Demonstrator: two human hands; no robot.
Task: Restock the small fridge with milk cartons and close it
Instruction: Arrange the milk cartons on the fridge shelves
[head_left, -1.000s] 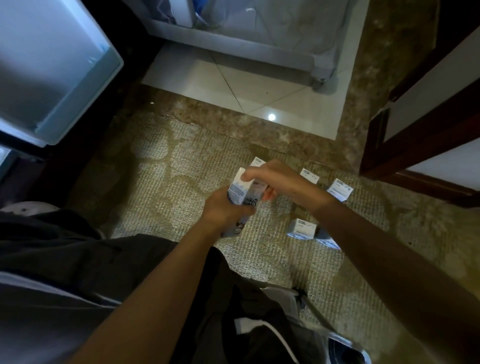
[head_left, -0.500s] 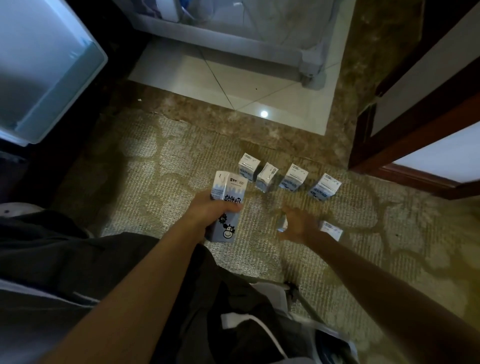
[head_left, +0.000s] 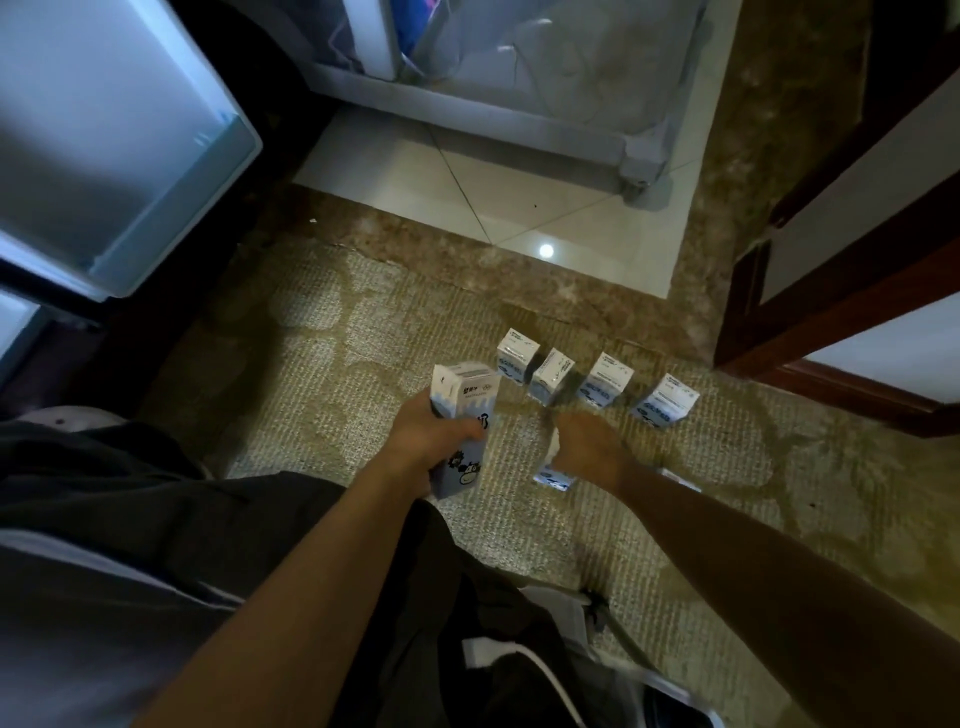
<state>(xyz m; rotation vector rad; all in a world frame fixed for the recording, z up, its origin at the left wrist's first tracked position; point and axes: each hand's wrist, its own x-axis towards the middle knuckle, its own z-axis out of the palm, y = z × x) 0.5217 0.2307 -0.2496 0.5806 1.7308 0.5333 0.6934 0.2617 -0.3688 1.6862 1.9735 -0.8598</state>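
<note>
The collecting step is judged to be in hand: cartons are being gathered from the rug (head_left: 322, 364) before anything is carried to the fridge. A held carton (head_left: 467, 410) is gripped upright by the left hand (head_left: 423, 441), fingers wrapped round its middle, above the centre of the rug; whether a second carton is pressed against it cannot be told. The right hand (head_left: 589, 452) is lowered onto a near carton (head_left: 553, 475), fingers curled over and around its top, so a grasp appears to be taken, though the contact under the palm is hidden. Four more cartons, the standing row (head_left: 605, 387), are set upright close to the rug's far edge, just beyond the right hand and apart from one another. A further carton (head_left: 680, 480) is partly covered by the right forearm. The fridge door (head_left: 104, 130) is seen swung open past the rug's far left corner, its door shelf (head_left: 171, 208) showing no cartons; the cabinet itself is out of view. Restocking is therefore judged barely begun. Next, the near carton needs to be lifted straight up and clear of the row, then carried leftward towards the door shelf.
</note>
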